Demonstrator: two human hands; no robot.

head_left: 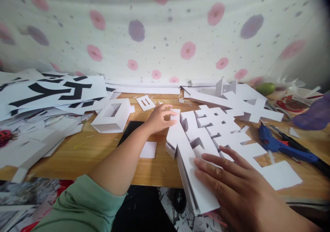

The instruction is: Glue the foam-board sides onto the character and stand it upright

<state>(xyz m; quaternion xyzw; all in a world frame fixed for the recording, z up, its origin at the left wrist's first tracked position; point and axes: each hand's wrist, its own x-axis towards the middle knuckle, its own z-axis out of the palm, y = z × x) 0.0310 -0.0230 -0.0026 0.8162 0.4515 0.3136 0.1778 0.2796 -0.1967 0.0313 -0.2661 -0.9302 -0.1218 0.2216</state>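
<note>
A large white raised character [188, 149], built of foam board or thick card, lies across the wooden table, its lower stem jutting past the front edge. My left hand [161, 118] is at its far upper end, thumb and fingers curled around the tip. My right hand [239, 184] rests with fingers stretched out on the lower stem. Right beside this stem is a white piece with stepped arms and square holes [227, 129]. Left of the character, a small white card square [149, 150] lies by a black flat sheet [130, 130].
A white hollow box shape [113, 115] and a slotted white piece [145, 102] lie further left. Printed sheets [59, 91] and white offcuts pile up at left. A blue glue gun [283, 144] lies at right, with more white shapes [232, 103] and a green fruit [265, 88] behind.
</note>
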